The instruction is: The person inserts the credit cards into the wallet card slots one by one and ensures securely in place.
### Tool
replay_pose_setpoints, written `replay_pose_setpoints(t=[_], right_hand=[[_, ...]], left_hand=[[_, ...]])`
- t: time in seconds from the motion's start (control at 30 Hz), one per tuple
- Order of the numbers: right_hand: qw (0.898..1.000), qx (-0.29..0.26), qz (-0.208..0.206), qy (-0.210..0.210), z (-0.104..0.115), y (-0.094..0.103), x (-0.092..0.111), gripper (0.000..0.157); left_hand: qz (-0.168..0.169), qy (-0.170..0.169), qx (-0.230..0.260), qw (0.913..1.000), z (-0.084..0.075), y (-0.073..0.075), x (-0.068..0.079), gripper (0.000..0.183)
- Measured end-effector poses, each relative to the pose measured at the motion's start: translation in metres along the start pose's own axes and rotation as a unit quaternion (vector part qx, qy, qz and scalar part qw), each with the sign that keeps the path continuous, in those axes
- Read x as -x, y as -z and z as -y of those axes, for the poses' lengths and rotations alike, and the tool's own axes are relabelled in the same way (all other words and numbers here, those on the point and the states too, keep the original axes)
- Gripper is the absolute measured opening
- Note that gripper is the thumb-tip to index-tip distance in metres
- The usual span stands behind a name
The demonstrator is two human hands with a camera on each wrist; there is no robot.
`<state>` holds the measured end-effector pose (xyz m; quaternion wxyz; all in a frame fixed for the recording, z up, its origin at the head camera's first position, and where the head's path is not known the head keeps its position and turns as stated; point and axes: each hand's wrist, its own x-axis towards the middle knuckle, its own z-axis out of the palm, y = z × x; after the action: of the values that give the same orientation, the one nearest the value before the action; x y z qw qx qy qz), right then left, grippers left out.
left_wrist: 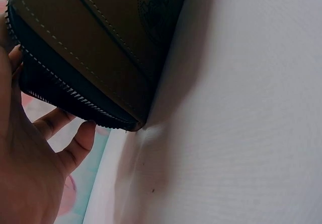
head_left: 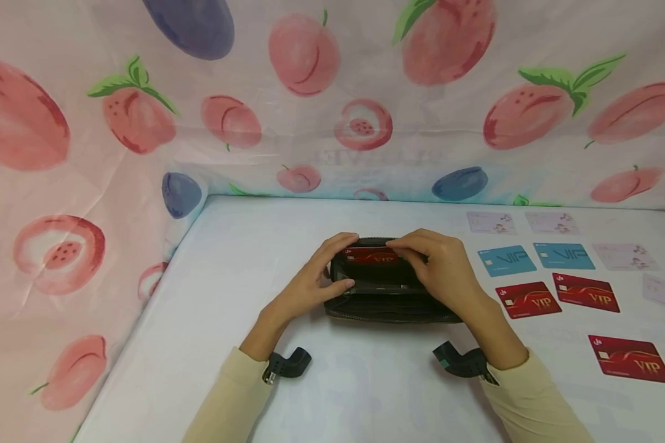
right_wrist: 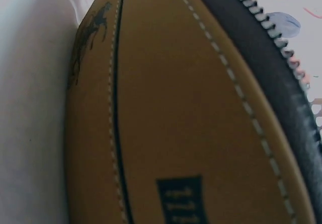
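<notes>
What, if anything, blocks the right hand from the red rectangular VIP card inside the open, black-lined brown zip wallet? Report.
Nothing visible: the right hand is at the far edge of the wallet, by the right end of the card; contact unclear.

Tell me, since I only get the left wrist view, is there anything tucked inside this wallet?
Observer: Yes, the head view shows a red VIP card inside the open wallet.
Operator: And where is the right grip?
Observer: The right grip is at the wallet's right side, its fingertips by the far edge, close to that card.
Operator: Are there more red ones outside?
Observer: Three loose red cards lie on the white table, to the wallet's right.
</notes>
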<state>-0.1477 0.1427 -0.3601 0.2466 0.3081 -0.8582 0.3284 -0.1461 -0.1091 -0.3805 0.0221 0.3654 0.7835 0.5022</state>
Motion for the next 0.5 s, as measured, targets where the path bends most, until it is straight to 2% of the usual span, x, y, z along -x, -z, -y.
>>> replay_pose_setpoints(t=[0.07, 0.17, 0.3, 0.5], right_hand=[[1.000, -0.004, -0.002, -0.001, 0.000, 0.000, 0.000, 0.024], [1.000, -0.008, -0.003, -0.003, 0.000, -0.001, 0.000, 0.024], [1.000, -0.014, -0.003, -0.003, -0.001, -0.002, 0.000, 0.024], [1.000, -0.017, 0.000, -0.005, 0.000, -0.003, -0.001, 0.025]], left_hand=[[0.001, 0.005, 0.001, 1.0000, 0.009, -0.001, 0.000, 0.071], [0.002, 0.009, 0.010, 0.9999, 0.012, -0.002, 0.000, 0.073], [0.005, 0.018, 0.025, 0.9995, -0.008, 0.003, -0.001, 0.070], [0.005, 0.028, 0.033, 0.9990, -0.012, 0.003, -0.001, 0.070]])
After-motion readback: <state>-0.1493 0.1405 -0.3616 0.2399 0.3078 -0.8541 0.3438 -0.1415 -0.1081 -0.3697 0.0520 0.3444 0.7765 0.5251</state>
